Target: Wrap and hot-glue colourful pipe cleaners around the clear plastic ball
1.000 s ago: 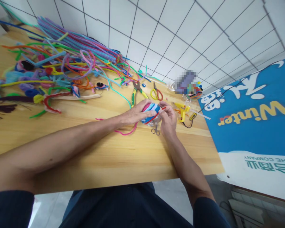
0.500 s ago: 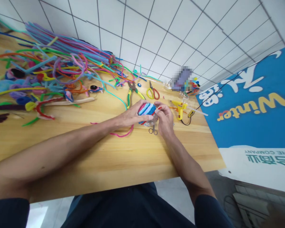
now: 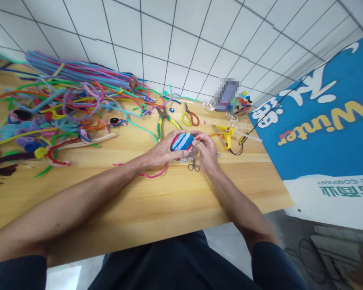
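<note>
A ball wrapped in blue, pink and red pipe cleaners (image 3: pixel 182 141) rests near the middle of the wooden table (image 3: pixel 157 197). My left hand (image 3: pixel 161 152) curls round its left side and grips it. From the right, my right hand (image 3: pixel 205 149) pinches the end of a red pipe cleaner against the ball. Small grey scissors (image 3: pixel 193 165) lie just below my hands. A loose pink pipe cleaner (image 3: pixel 153 174) trails under my left wrist.
A big heap of coloured pipe cleaners (image 3: pixel 69 96) covers the table's far left. Beyond my hands lie pliers (image 3: pixel 162 121), yellow-handled scissors (image 3: pixel 190 117) and a yellow glue gun (image 3: pixel 226 135) with its black cord. A blue banner (image 3: pixel 317 133) stands at the right.
The view has shifted a little up and to the left. My hands have turned the ball slightly, and my right fingers stay pinched on the red strand.
</note>
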Demonstrator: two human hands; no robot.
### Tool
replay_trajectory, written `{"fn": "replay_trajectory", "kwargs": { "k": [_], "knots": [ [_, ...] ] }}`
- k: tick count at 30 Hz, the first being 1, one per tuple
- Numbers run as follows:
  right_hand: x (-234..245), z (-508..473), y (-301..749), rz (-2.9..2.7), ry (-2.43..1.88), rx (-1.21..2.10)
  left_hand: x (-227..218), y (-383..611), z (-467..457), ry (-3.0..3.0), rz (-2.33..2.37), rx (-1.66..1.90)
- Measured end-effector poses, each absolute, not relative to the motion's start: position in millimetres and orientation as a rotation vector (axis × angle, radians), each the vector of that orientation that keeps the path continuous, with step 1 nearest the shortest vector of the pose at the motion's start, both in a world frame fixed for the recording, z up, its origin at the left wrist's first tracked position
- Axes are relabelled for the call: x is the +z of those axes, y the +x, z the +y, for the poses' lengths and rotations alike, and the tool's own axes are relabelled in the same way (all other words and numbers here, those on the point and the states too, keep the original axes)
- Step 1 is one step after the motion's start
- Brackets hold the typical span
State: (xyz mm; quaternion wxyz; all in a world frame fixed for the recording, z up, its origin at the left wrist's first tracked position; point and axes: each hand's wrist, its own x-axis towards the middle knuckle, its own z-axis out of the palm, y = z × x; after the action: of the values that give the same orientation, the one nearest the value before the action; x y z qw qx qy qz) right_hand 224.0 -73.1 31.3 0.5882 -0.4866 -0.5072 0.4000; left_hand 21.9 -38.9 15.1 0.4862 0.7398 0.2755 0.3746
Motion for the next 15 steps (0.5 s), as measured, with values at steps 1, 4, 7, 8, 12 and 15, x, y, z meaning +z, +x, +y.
{"fn": "replay_trajectory", "kwargs": {
  "k": [1,4,7,8,12,15],
  "knots": [
    [32.2,-73.2,224.6,-1.178,-1.127,0.939,16.1,21.2,-39.5,1.810,0.669,0.903],
    [34.1,-74.0,226.4,-1.162,-1.121,0.955,18.7,18.5,-39.8,1.849,0.653,0.882],
    [33.9,-76.1,226.9,-1.150,-1.136,0.989,19.5,16.8,-39.8,1.844,0.639,0.863],
    [33.6,-77.3,226.7,-1.146,-1.140,1.002,19.3,16.4,-40.1,1.840,0.635,0.855],
    [33.4,-82.9,223.6,-1.133,-1.142,1.033,18.7,13.8,-42.2,1.866,0.582,0.857],
    [32.4,-85.9,222.0,-1.112,-1.143,1.070,19.4,11.1,-43.1,1.896,0.522,0.867]
  ]
}}
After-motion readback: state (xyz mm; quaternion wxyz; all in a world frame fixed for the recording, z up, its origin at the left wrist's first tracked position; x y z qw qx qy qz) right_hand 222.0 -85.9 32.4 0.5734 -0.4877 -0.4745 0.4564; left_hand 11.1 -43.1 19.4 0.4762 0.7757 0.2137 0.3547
